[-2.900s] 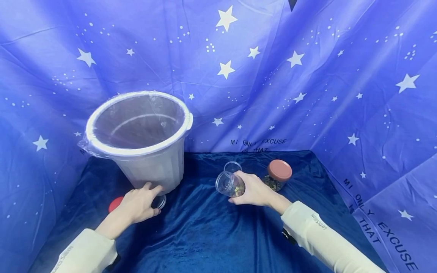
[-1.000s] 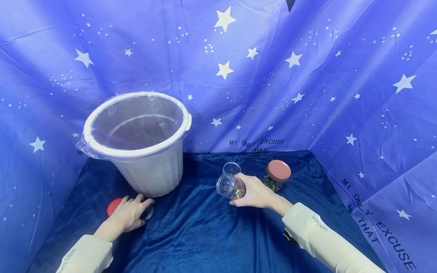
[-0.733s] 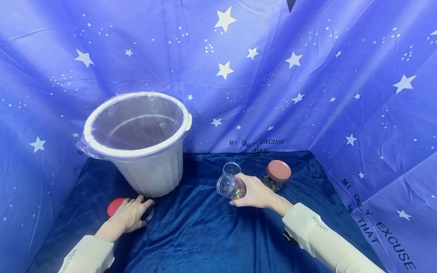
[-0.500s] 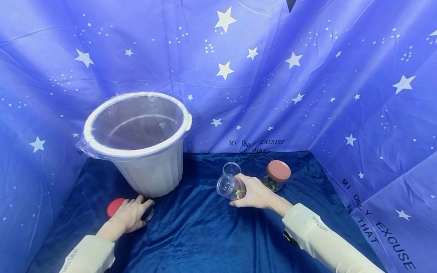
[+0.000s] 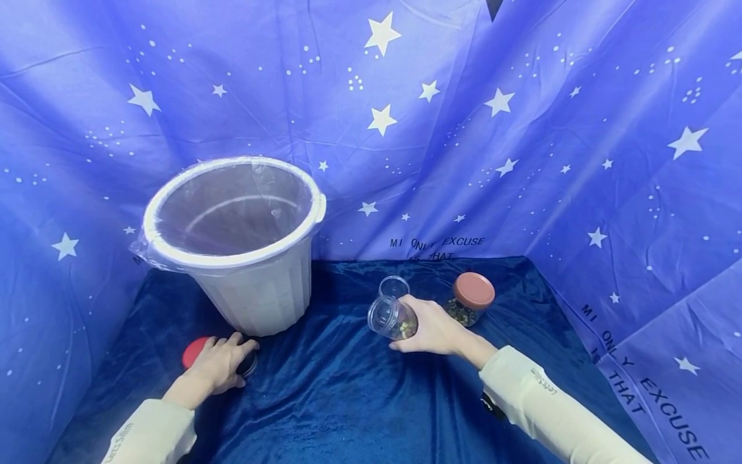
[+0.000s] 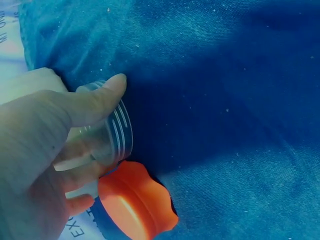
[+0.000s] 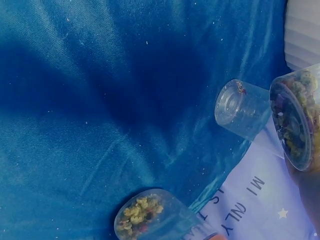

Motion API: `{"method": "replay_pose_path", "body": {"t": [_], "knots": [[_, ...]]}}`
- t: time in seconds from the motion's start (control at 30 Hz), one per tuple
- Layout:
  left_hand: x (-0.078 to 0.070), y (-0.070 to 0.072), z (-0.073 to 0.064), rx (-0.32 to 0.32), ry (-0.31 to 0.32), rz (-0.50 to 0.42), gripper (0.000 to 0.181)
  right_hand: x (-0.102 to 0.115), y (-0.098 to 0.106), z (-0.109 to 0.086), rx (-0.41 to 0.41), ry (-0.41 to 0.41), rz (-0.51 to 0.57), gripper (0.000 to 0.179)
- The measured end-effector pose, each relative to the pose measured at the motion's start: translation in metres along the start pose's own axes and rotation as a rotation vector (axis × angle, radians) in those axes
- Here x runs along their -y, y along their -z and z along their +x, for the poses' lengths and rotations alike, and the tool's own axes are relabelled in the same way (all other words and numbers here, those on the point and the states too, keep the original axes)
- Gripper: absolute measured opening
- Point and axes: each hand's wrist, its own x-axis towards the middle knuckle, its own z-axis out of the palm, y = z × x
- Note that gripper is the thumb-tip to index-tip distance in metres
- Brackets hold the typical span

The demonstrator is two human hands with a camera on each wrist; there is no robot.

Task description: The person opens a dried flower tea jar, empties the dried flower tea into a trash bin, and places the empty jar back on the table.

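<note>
My left hand [image 5: 217, 366] grips a clear plastic jar [image 6: 119, 132] low over the dark blue cloth, its threaded neck facing out past the thumb. Right by that jar lies a red scalloped lid [image 6: 137, 202], partly covered by the hand in the head view. My right hand [image 5: 431, 325] holds another clear jar [image 5: 387, 316] with dried flowers in it, tilted to the left; no lid shows on it. Just behind it stands a clear jar [image 7: 240, 102] with only a few bits at its bottom. Beside the right wrist is a jar of dried flowers with a pinkish lid [image 5: 474, 289].
A large white bin [image 5: 263, 296] lined with a clear bag stands behind the left hand. Dark blue cloth [image 5: 324, 393] covers the surface, with star-printed purple fabric [image 5: 359, 77] hung around the back and sides.
My left hand has drawn the jar left and nearer from the bin's base, beside the red lid, then shifted slightly left. The right hand and its jar have hardly moved.
</note>
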Motion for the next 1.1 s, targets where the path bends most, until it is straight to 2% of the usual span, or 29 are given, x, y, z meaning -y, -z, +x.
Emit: {"method": "replay_pose_path", "body": {"t": [0.87, 1.1], "knots": [[-0.0065, -0.0022, 0.002, 0.003, 0.059, -0.009, 0.065, 0.0021, 0.0048, 0.0017, -0.021, -0.036, 0.002, 0.064], [-0.0028, -0.0065, 0.002, -0.042, 0.047, -0.024, 0.065, 0.0016, 0.0077, 0.0031, -0.026, -0.033, 0.015, 0.064]]}}
